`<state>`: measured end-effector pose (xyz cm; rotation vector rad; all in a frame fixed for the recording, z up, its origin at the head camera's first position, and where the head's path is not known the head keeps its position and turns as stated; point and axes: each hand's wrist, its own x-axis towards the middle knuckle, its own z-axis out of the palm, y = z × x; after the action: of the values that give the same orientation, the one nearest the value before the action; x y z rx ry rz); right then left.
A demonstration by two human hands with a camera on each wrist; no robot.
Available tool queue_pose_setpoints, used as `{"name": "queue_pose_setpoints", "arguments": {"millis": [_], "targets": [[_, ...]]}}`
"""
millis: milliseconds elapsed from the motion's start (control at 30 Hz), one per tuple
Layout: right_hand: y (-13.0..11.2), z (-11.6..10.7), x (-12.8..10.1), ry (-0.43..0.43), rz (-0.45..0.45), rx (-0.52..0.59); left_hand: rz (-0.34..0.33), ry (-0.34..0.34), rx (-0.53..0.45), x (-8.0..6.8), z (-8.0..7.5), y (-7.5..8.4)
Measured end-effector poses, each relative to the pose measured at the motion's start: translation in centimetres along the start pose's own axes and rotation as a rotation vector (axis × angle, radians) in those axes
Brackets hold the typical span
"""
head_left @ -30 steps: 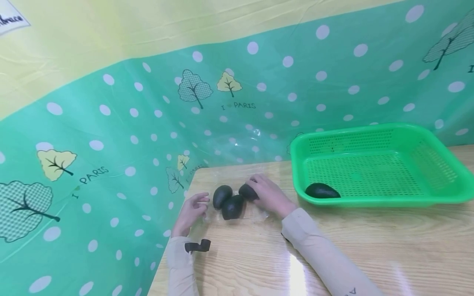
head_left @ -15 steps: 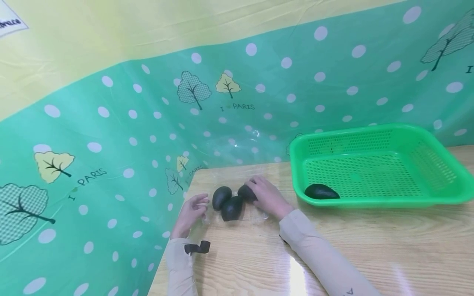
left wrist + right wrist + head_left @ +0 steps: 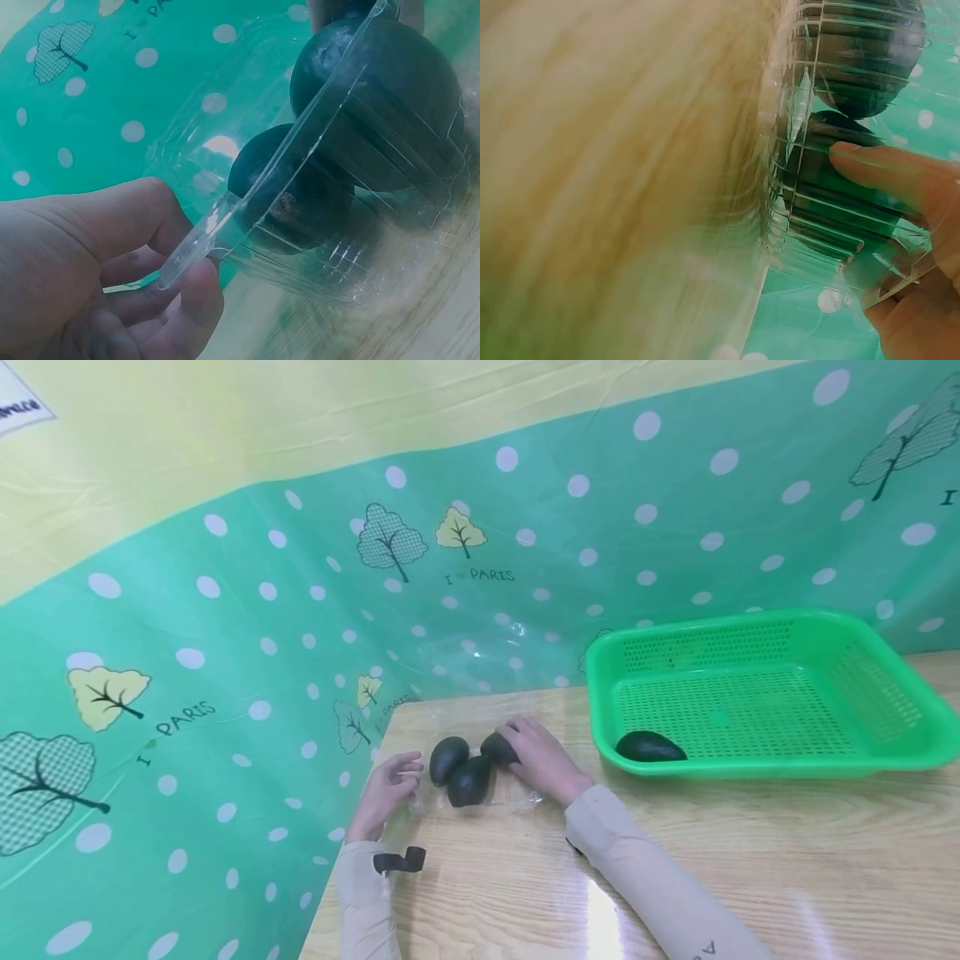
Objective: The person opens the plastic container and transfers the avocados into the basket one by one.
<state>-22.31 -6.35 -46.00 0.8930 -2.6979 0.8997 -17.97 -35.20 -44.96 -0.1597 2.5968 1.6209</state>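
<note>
In the head view, three dark avocados lie together in a clear plastic box: one at the left (image 3: 450, 761), one in front (image 3: 470, 783) and one at the right (image 3: 497, 749). My left hand (image 3: 386, 793) is at the box's left side; the left wrist view has its thumb and fingers pinching the rim of the clear box (image 3: 193, 244). My right hand (image 3: 542, 758) reaches into the box and grips the right-hand avocado. Seen in the right wrist view, the thumb lies along that avocado (image 3: 832, 184) behind the ribbed clear wall.
To the right stands a green plastic basket (image 3: 750, 768) with one avocado (image 3: 649, 747) in its near left corner. A polka-dot curtain (image 3: 480, 610) hangs behind and left of the wooden table (image 3: 495, 893). A black strap mount (image 3: 401, 860) sits on the left wrist.
The head view has shifted very slightly. Both hands and the avocados keep nearly the same places.
</note>
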Motion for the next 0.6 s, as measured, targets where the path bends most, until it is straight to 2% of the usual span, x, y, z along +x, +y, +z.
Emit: {"name": "queue_pose_setpoints", "arguments": {"millis": [200, 600], "targets": [[0.02, -0.3, 0.01, 0.003, -0.022, -0.028, 0.003, 0.004, 0.006, -0.03, 0.06, 0.15], [0.56, -0.7, -0.09, 0.02, -0.047, 0.015, 0.0, 0.0, 0.002, 0.19, -0.08, -0.23]]}}
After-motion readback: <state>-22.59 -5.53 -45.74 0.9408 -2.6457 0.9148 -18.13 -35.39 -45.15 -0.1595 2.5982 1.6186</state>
